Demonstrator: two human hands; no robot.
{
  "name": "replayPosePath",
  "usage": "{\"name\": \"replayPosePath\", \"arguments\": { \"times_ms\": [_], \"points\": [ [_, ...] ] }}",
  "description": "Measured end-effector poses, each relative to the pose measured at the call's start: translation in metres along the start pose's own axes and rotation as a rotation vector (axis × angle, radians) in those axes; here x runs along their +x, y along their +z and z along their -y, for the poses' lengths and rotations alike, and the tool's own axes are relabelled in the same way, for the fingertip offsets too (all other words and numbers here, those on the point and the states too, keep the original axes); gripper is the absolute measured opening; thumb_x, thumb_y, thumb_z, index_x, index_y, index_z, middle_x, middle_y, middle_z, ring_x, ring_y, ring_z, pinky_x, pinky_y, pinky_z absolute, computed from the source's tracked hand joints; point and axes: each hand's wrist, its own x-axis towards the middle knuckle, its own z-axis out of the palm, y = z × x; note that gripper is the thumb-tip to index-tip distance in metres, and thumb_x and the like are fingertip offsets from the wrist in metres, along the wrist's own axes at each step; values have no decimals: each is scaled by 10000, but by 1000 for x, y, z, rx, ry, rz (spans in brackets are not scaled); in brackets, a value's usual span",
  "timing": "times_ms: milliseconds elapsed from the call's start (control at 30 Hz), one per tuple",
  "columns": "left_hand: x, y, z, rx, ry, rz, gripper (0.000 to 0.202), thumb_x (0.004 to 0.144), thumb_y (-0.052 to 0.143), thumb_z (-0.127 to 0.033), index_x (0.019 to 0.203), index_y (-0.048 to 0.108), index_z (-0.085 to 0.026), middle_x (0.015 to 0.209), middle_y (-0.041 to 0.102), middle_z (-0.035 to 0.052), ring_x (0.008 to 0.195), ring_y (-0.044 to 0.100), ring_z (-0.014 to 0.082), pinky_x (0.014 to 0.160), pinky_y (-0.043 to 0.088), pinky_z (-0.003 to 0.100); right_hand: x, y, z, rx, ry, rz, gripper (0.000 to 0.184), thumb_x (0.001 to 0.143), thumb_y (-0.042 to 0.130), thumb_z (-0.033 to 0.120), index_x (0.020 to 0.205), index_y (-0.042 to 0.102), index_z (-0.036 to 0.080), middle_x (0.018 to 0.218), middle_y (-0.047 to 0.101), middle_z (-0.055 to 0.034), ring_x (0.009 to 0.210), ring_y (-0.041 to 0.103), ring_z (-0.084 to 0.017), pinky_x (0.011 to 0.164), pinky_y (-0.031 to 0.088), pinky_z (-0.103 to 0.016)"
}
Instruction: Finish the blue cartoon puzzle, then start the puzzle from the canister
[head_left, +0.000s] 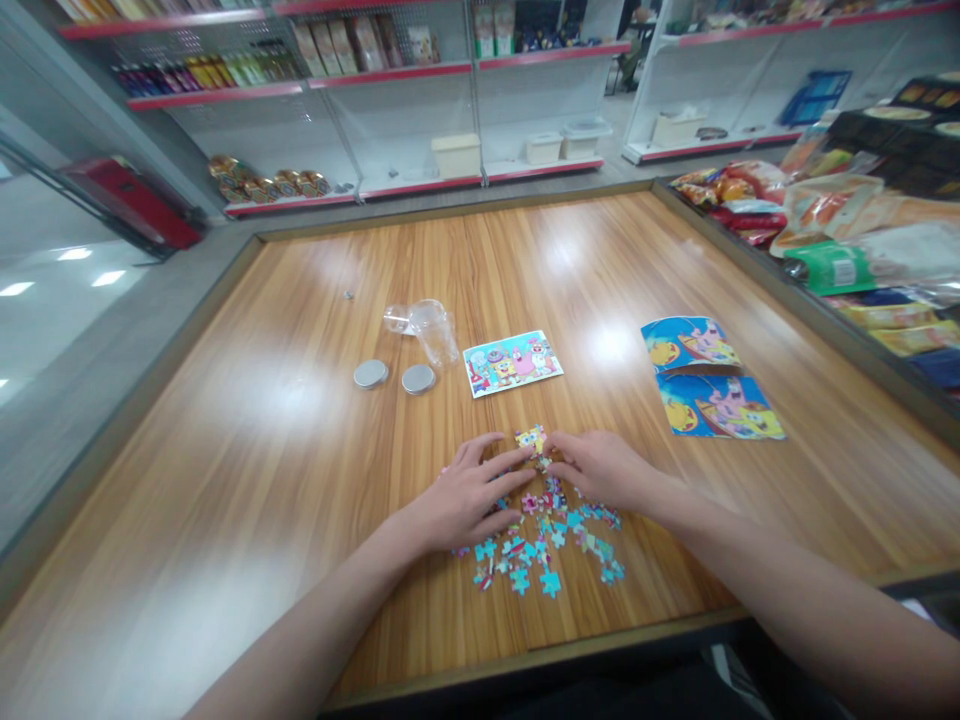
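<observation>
A small joined patch of yellow puzzle pieces (531,438) lies on the wooden table between my hands. My left hand (474,497) rests palm down with its fingers spread, the fingertips touching or close to the patch's lower edge. From the other side, my right hand (596,466) has its thumb and index finger bent around the right edge of the yellow pieces. Many loose puzzle pieces (550,583), mostly light blue, are scattered nearer to me, some hidden beneath my left hand. Beyond the patch lies a cartoon picture card (513,364).
Two silver lids (418,378) lie left of the card, near clear plastic jars (435,332). A folded blue cartoon sheet (712,385) is on the right. Packaged snacks (832,265) fill the adjoining surface, and store shelves (397,125) stand behind the table.
</observation>
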Motion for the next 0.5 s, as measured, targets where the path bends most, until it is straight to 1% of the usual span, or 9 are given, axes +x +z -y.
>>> {"name": "replayPosePath", "arguments": {
  "times_ms": [233,500],
  "points": [
    [0,-2,0,9,1,23,504,995,540,-455,1461,493,-270,1634,329,11,1433,252,399,1140,362,640,0,3,-1,18,-1,-32,184,970,588,332,1116,614,222,819,730,-19,766,672,-211,633,304,-271],
    [1,-3,-1,8,-3,23,495,997,535,-460,1455,499,-276,1633,332,3,1431,255,397,1141,357,639,-1,2,0,40,-6,-39,186,963,584,323,1127,637,253,795,718,-6,762,666,-205,641,309,-269]
  ]
}}
